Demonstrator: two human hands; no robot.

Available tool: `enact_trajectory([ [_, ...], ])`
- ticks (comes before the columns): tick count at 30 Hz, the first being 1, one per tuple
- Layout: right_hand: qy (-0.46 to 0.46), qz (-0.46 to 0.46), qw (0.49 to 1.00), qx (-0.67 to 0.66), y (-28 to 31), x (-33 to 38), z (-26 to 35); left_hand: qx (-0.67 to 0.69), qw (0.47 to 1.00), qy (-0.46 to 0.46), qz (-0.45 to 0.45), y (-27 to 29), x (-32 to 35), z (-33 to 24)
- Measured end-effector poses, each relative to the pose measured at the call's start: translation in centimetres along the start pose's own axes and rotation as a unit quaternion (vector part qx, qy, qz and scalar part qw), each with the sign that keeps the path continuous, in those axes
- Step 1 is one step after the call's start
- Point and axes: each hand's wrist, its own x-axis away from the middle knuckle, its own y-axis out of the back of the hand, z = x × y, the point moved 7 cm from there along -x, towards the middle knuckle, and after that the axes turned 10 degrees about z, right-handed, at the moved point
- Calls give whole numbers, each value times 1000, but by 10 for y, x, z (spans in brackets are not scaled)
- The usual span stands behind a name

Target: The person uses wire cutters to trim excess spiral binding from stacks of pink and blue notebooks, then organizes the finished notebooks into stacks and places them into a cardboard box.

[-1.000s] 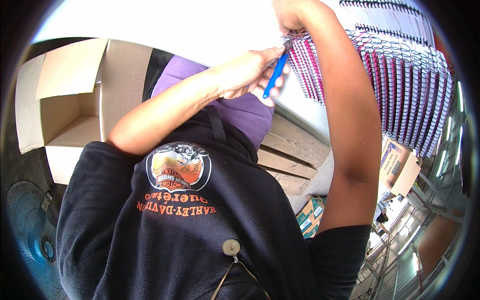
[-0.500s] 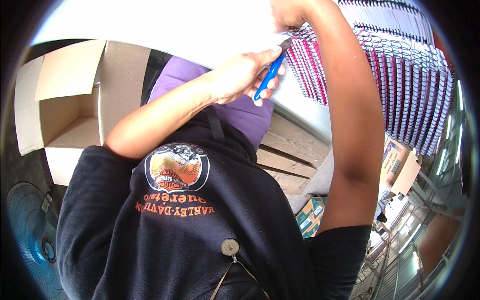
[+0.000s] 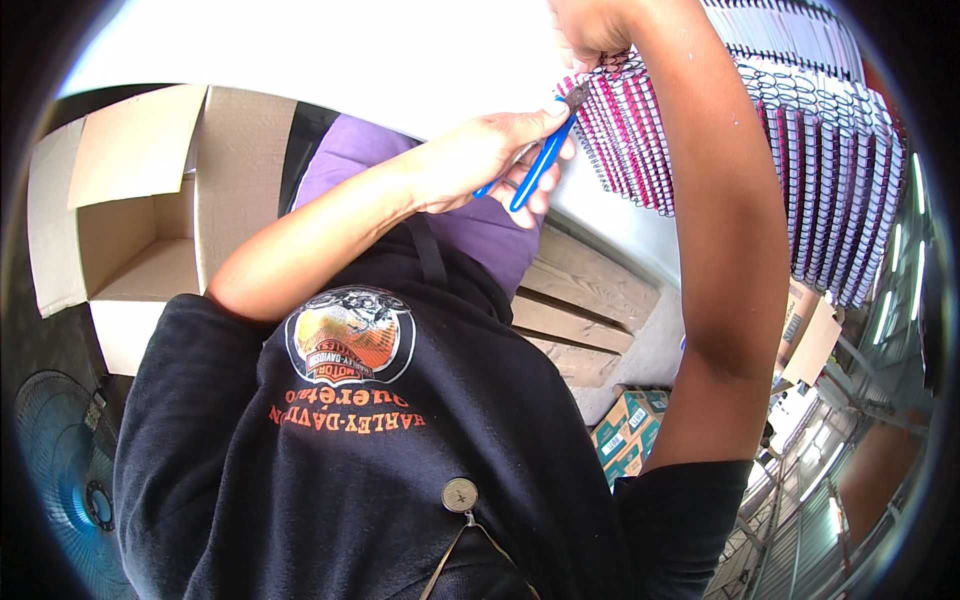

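My left hand [image 3: 500, 160] is wrapped around blue-handled cutting pliers [image 3: 545, 165], their two handles spread apart. The dark jaws point up and right, at the near corner of a row of spiral-bound notebooks [image 3: 625, 130] with pink and white edges and dark coils. Above the jaws, my right hand [image 3: 598, 28] has its fingers curled down by the coil ends. What its fingertips pinch, if anything, is hidden. My right forearm crosses over the notebook row.
The notebooks rest on a white table [image 3: 330, 50]. An open cardboard box [image 3: 130, 250] stands at left, above a blue fan [image 3: 75, 490]. A wooden pallet [image 3: 580, 285] lies below the table edge, with green-and-brown boxes [image 3: 630, 430] nearby.
The plier handles have opened; only one handle showed clearly before. My right hand and forearm have shifted slightly right. The jaws stay close to the notebook corner.
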Motion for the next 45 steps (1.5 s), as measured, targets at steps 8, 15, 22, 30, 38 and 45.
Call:
enact_trajectory([
  [8,-4,-36,998,42,6,8,7,16,999,-44,-3,1,-2,-8],
  [15,1,-40,998,51,6,13,7,21,999,-27,-36,-13,-7,-15],
  [22,-1,-34,998,55,9,21,5,26,999,-31,19,-18,-1,-9],
  [30,-2,11,996,85,4,38,0,67,996,-63,16,-26,-8,-15],
  [38,24,-49,995,81,11,40,-8,61,996,-66,6,-33,-3,-22],
  [45,17,-79,994,79,12,40,-12,168,953,-129,215,-33,-12,-27],
])
